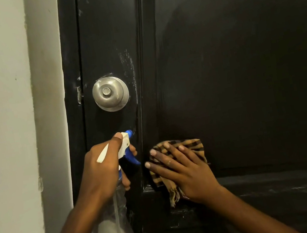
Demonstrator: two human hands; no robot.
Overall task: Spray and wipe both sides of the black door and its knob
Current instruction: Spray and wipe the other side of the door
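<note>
Black door (241,59) is right in front of the person, taking up most of what you'd see, with a cream wall (2,122) off to the left. The paint is glossy and dark, panelled, with a raised moulding running down just right of the knob (110,94). It's honestly pretty marked up: whitish streaks next to the knob, chipped paint by the latch at the door's edge, and more pale scuffing on the rail lower down. The knob is a round brushed-silver one with a little button in the middle, a bit smudgy.

Left hand (104,170) has its grip wrapped round the neck of a clear spray bottle (114,226), thumb lying over the white head, blue nozzle aimed at the door just below the knob.

Right hand (184,170) has no clenched grip at all, fingers are straight and spread, pressing a tan-and-brown checked cloth (194,146) flat on the panel. The frayed fringe of the cloth hangs out under the palm.
</note>
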